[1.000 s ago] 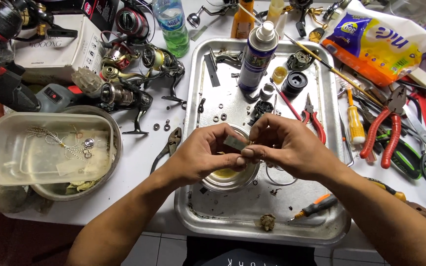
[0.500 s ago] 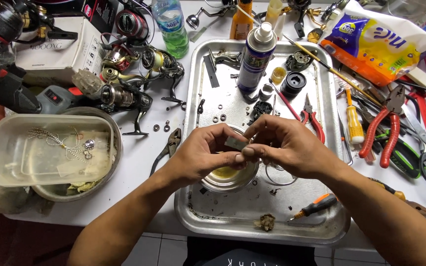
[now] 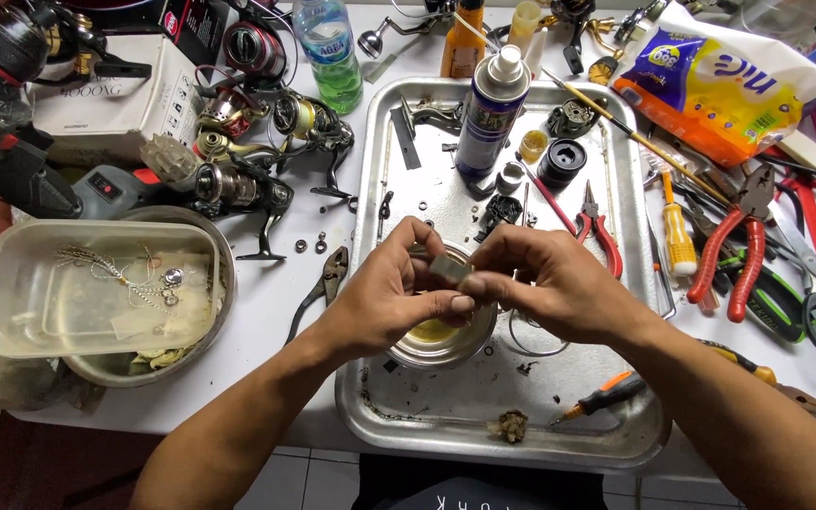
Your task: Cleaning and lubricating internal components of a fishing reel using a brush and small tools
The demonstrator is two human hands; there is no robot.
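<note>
Little has shifted since a moment ago: the left hand [image 3: 384,302] and right hand [image 3: 550,283] stay pinched together on a small metal part [image 3: 450,270] above a bowl [image 3: 436,342] in a steel tray [image 3: 484,430], spray can [image 3: 488,118] beyond.

2 bare forearms come in from the lower corners of the head view, with no sleeves showing on either. The left hand [image 3: 397,300] and the right hand [image 3: 559,283] wear no gloves, rings or watch. Fingernails are short, and the left thumbnail is plainly visible. At the bottom edge a dark garment with pale lettering shows between the arms.
</note>
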